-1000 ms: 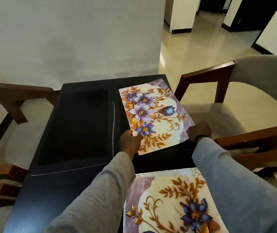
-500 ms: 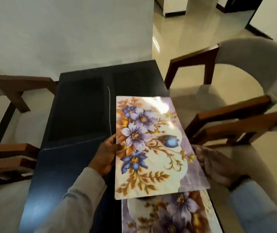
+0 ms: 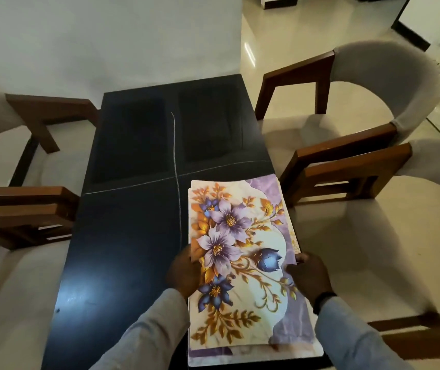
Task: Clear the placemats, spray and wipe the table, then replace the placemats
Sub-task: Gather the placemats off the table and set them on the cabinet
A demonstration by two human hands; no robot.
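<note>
A floral placemat (image 3: pixel 242 252) with purple and blue flowers lies on top of a second placemat (image 3: pixel 253 356), whose edge shows beneath it at the near right of the dark table (image 3: pixel 133 236). My left hand (image 3: pixel 184 273) grips the top mat's left edge. My right hand (image 3: pixel 309 273) grips its right edge. The two mats sit nearly aligned in a stack.
Wood-framed chairs with pale cushions flank the table: two on the right (image 3: pixel 360 129), (image 3: pixel 400 236) and two on the left (image 3: pixel 13 145), (image 3: pixel 13 263). A white wall stands behind the table's far end. Thin pale lines cross the tabletop.
Both hands lifted the far placemat from the table's far right, drew it toward me and set it down over the near placemat.
</note>
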